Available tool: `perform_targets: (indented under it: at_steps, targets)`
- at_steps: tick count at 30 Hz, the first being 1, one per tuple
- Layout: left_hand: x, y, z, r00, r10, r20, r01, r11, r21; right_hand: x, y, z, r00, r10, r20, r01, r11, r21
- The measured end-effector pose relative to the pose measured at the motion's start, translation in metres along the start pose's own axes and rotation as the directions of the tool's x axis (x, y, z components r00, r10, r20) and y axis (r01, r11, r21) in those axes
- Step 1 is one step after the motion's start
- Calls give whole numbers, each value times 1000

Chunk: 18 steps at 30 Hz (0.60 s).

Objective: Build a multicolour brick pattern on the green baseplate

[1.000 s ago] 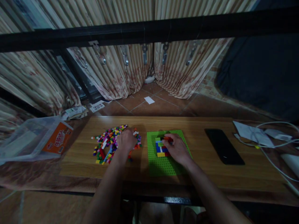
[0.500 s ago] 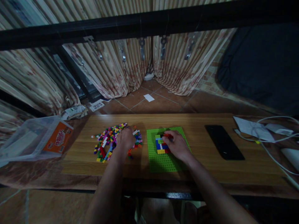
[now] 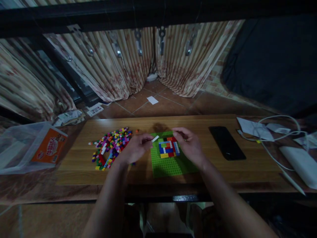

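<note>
Left hand (image 3: 135, 149): raised just above the tabletop (image 3: 74, 165), its fingers pinched together on a small white brick (image 3: 155, 138) that sticks out toward the right.
White brick: held over the far left corner of the green baseplate (image 3: 170, 167), just left of the brick panel.
Right hand (image 3: 189, 145): over the far right part of the baseplate, fingers curled with the tips close together; a small piece seems to sit at the fingertips, too small and dim to tell.
Brick panel (image 3: 168, 147): flat patch of red, blue, yellow, orange and white bricks on the far half of the baseplate, between the two hands.
Loose bricks (image 3: 110, 147): a many-coloured heap on the tabletop, left of the left hand.
Phone (image 3: 226, 142): black, lying flat to the right of the baseplate, apart from the right hand.
Far right: white cable (image 3: 272, 132) and papers.
Far left: clear plastic box (image 3: 22, 148) with an orange label.
</note>
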State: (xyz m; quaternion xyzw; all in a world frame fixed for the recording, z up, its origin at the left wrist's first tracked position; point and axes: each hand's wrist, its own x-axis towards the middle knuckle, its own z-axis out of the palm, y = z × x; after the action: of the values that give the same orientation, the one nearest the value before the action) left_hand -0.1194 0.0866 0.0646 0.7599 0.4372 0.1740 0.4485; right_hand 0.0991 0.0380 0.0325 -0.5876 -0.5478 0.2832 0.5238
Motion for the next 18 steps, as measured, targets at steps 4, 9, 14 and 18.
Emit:
perform_targets:
  at_steps: [4, 9, 14, 18]
  targets:
    - [1, 7, 17, 998, 49, 26, -47, 994, -95, -5, -7, -6, 981, -58, 185, 62, 998, -19]
    - [2, 7, 31, 999, 33, -2, -33, 983, -181, -12, -9, -6, 941, -93, 324, 130, 987, -97]
    - [3, 6, 37, 1000, -13, 16, 16, 972, -234, -13, -10, -10, 939, -82, 335, 146, 974, -172]
    - [3, 1, 31, 998, -58, -34, 53, 990, -134, -13, -8, -17, 924, -90, 373, 178, 961, -210]
